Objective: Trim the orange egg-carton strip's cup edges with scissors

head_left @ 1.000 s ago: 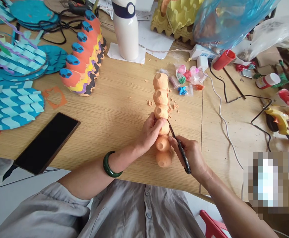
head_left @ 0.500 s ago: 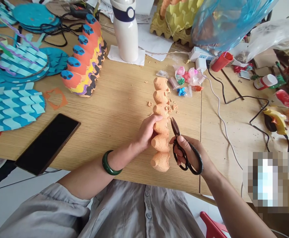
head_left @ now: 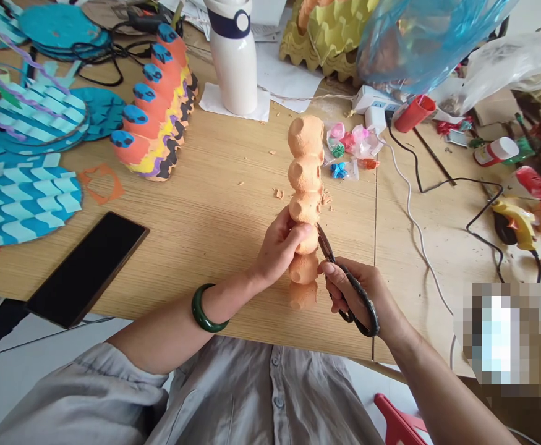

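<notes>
My left hand grips an orange strip of egg carton near its middle, thumb on top and fingers mostly hidden beneath. The strip is a row of several bumpy cups, its far end tilted up off the table. In my right hand is a pair of black-handled scissors, my fingers through the loops. Their blades lie against the strip's right edge, close to my left thumb; whether they are parted there I cannot make out. Small orange scraps lie on the table around the strip.
A painted carton strip and blue paper-scaled discs lie left, near a black phone. A white bottle stands behind. Bagged clay lumps, a power strip, cables and a yellow glue gun are to the right.
My left hand has turned the carton strip and raised its far end, showing the cups from above. The scissors' blades have moved from beside the strip to against its right edge.
</notes>
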Motion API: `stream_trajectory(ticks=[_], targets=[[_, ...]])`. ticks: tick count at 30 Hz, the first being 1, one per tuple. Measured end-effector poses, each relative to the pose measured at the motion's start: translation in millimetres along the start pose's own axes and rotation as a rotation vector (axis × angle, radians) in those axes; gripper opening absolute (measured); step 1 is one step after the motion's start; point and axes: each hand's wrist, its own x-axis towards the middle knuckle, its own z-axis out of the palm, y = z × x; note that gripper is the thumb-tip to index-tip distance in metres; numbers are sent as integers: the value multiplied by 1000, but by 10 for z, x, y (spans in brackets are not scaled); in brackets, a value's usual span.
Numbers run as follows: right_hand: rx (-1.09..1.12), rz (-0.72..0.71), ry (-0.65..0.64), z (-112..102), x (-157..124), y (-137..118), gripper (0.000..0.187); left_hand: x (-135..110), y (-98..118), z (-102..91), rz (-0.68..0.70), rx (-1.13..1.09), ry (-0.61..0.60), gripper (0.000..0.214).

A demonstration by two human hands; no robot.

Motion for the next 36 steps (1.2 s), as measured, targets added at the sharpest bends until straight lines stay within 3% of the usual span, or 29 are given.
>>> stream_trajectory(ticks=[7, 16, 24, 29, 36], targets=[[-90, 16, 43, 27, 7, 32, 54, -7, -10, 15, -25, -26, -10, 11], [-376, -217, 146, -2, 102, 127, 59, 38, 30, 32, -222, -115, 39, 11], [-571, -288, 151, -69, 136, 174, 55, 41, 15, 5, -183, -85, 40, 11], [-762, -395, 173, -206, 171, 201, 54, 104, 77, -12, -408, -271, 12, 17], [-1212, -595, 360, -327, 230, 308, 55, 167, 227, -36, -718, -552, -136, 19]])
